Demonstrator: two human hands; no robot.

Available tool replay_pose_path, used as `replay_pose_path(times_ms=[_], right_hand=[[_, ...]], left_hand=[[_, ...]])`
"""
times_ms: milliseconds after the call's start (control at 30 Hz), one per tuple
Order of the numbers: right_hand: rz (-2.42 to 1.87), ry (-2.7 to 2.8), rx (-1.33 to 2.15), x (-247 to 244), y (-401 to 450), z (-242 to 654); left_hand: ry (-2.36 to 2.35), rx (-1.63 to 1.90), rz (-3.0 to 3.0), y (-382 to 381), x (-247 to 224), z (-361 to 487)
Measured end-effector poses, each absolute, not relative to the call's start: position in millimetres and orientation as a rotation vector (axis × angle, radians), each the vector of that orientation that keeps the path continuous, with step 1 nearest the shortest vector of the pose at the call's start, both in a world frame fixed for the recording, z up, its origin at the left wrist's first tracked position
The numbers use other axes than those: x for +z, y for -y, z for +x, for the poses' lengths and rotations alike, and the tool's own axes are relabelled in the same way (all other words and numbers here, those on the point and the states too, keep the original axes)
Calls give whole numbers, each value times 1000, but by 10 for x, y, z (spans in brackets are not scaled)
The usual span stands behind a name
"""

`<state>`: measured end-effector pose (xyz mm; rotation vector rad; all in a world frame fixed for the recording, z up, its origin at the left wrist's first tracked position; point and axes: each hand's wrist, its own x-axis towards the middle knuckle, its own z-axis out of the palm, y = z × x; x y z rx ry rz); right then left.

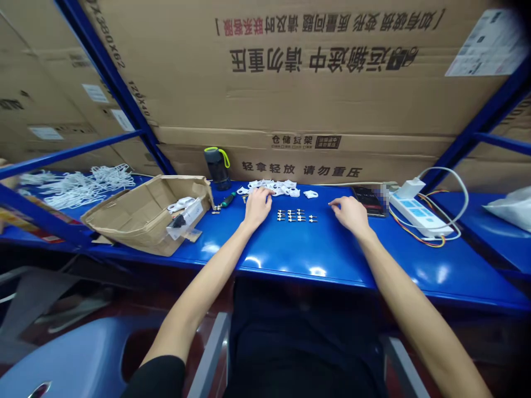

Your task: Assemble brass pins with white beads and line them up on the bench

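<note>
My left hand [257, 207] rests palm down on the blue shelf top [319, 257], its fingertips at the near edge of a heap of white plastic clips [274, 188]. A single white clip [310, 194] lies apart to the right of the heap. Between my hands, small metal fittings [295, 216] stand in tidy short rows. My right hand [350, 214] lies on the blue surface with fingers spread, holding nothing, just right of those rows. Neither hand visibly grips anything.
An open cardboard box [145, 215] with white parts inside sits left, beside a green-handled screwdriver [228, 199] and a dark water bottle [217, 168]. White cord loops [78, 185] lie far left. A phone [367, 200] and white power strip [418, 213] with wires lie right.
</note>
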<state>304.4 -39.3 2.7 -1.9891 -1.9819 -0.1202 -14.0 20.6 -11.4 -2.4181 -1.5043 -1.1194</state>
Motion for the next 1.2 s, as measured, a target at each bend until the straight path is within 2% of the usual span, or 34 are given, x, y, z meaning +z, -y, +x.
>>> replay_pose_path(times_ms=[600, 1200], right_hand=[[-2008, 2015, -214, -99, 269, 3080], [-2020, 2039, -182, -59, 272, 3044]], left_hand=[[1949, -469, -2165, -52, -20, -214], [1854, -474, -2339, -139, 38, -326]])
